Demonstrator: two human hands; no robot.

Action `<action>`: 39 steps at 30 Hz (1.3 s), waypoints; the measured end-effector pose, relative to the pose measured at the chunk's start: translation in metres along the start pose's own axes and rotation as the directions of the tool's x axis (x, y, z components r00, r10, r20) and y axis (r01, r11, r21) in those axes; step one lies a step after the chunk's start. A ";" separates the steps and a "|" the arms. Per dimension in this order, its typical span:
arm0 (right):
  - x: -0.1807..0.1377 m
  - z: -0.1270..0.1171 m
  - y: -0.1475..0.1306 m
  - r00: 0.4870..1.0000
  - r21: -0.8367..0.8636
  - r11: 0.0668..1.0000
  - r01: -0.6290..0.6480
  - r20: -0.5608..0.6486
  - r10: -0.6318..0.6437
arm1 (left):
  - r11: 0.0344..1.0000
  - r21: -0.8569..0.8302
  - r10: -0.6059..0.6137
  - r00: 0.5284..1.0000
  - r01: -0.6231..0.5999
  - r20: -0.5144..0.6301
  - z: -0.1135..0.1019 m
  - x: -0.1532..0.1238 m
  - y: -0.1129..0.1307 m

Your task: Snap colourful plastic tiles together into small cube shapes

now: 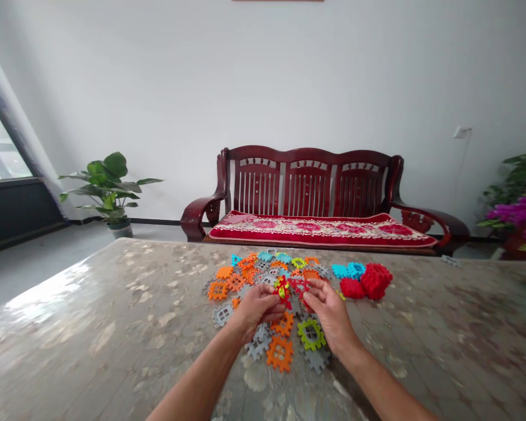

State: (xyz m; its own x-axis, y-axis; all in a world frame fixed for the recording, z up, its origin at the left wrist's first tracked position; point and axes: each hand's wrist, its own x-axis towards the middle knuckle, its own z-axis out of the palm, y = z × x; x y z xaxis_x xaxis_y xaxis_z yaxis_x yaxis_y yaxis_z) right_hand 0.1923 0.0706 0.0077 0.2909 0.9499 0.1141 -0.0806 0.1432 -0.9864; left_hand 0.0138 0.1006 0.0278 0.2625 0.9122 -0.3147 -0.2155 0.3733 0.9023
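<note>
My left hand (258, 309) is closed on a red interlocking tile (282, 291) with a yellow-green part at its middle. Close beside it, my right hand (328, 313) pinches another red tile (300, 285). The two red pieces are nearly edge to edge; whether they are joined I cannot tell. Both are held above a spread of loose notched tiles in orange, grey, blue and green. Just below the hands lie an orange window tile (280, 353), a green tile (311, 334) and a grey tile (223, 314).
Right of the pile sit a red assembled block (376, 280), a red piece (352, 287) and blue pieces (356, 269). One grey tile (451, 260) lies near the far right edge of the patterned table (158, 345). Behind stands a wooden bench (309, 181).
</note>
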 end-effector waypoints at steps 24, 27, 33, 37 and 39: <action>-0.004 0.006 0.005 0.987 -0.118 0.981 0.151 -0.029 -0.156 | 0.996 -0.092 -0.026 0.998 0.020 -0.065 0.021 -0.011 -0.006; -0.004 0.004 0.007 0.962 -0.258 0.931 0.260 -0.014 -0.273 | 0.996 -0.084 -0.032 0.998 0.027 -0.054 0.022 -0.011 -0.007; -0.010 0.002 0.006 0.834 -0.521 0.663 0.537 0.214 -0.508 | 0.994 -0.104 -0.022 0.999 0.017 -0.048 0.023 -0.009 -0.012; -0.011 0.001 0.008 0.765 -0.557 0.541 0.630 0.329 -0.553 | 0.994 -0.110 0.009 0.999 -0.014 -0.049 0.024 -0.010 -0.012; -0.011 0.000 0.008 0.748 -0.578 0.495 0.649 0.366 -0.554 | 0.994 -0.112 0.003 0.999 -0.007 -0.044 0.025 -0.011 -0.010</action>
State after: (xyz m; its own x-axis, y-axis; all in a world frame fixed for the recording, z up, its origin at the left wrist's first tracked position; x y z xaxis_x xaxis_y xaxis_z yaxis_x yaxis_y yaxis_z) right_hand 0.1887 0.0617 -0.0017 -0.0863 0.7329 0.6748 0.6999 0.5267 -0.4824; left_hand 0.0365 0.0828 0.0289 0.2206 0.9197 -0.3249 -0.3215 0.3830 0.8660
